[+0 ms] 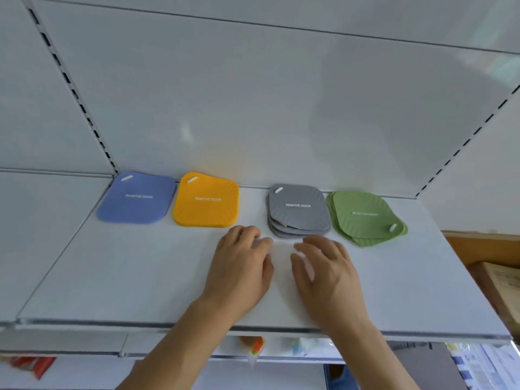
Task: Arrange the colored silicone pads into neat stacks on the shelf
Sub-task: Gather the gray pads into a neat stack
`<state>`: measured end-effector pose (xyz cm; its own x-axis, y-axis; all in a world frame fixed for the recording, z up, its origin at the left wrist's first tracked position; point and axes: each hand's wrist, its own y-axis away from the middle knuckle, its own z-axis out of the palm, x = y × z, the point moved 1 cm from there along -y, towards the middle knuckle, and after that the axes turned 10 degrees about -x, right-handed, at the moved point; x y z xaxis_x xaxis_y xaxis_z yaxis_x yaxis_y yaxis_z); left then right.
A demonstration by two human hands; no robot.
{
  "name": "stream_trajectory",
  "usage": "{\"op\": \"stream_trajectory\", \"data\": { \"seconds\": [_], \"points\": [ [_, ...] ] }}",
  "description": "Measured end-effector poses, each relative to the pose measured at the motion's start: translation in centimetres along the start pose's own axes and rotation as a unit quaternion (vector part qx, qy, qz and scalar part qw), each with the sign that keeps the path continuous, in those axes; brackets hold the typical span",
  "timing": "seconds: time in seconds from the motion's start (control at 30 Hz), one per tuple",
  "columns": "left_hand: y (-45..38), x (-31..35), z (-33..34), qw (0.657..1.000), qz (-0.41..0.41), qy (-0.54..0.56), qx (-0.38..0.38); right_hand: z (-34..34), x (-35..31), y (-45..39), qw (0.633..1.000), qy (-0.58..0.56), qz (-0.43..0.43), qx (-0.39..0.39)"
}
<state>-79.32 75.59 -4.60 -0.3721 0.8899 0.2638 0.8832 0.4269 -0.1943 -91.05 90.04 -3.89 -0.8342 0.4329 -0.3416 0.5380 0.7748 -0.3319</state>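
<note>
Four groups of square silicone pads lie in a row at the back of the white shelf (pixel 112 277). From left to right they are blue pads (pixel 137 198), yellow pads (pixel 206 200), a loosely fanned grey stack (pixel 298 211) and a fanned green stack (pixel 364 218). My left hand (pixel 242 266) hovers just in front of the gap between yellow and grey, fingers loosely curled and holding nothing. My right hand (pixel 327 268) is beside it, just in front of the grey stack, fingers spread and empty.
The shelf's back wall (pixel 253 108) rises right behind the pads. A metal front edge (pixel 84 322) runs across below my wrists. Cardboard boxes (pixel 498 277) stand to the right of the shelf. Packaged goods (pixel 257 346) show on a lower shelf.
</note>
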Motion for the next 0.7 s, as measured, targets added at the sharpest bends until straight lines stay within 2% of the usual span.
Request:
{"op": "stream_trajectory", "data": {
  "seconds": [0.13,0.37,0.5,0.57,0.63,0.67,0.7],
  "points": [
    [0.0,1.5,0.6,0.998,-0.062,-0.021,0.014,-1.1,2.7,-3.6,0.999,-0.001,-0.021,0.031],
    [0.1,1.5,0.7,0.996,-0.087,-0.019,0.017,2.0,3.3,-7.5,0.998,0.029,-0.037,-0.048],
    [0.0,1.4,0.4,0.996,-0.091,0.009,0.008,2.1,4.0,-8.1,0.999,-0.018,-0.021,-0.039],
    [-0.3,1.9,-0.2,0.992,-0.111,0.054,0.022,1.1,3.6,-7.8,0.998,-0.056,-0.027,-0.005],
    [-0.7,3.1,-1.2,0.975,-0.149,0.155,0.054,-0.6,2.5,-6.7,0.995,-0.069,-0.059,0.041],
    [-0.9,3.8,-1.8,0.954,-0.176,0.236,0.058,-1.5,1.9,-5.8,0.992,-0.072,-0.083,0.058],
    [-1.3,4.5,-2.6,0.916,-0.207,0.34,0.047,-2.1,1.4,-4.7,0.989,-0.074,-0.109,0.068]
  ]
}}
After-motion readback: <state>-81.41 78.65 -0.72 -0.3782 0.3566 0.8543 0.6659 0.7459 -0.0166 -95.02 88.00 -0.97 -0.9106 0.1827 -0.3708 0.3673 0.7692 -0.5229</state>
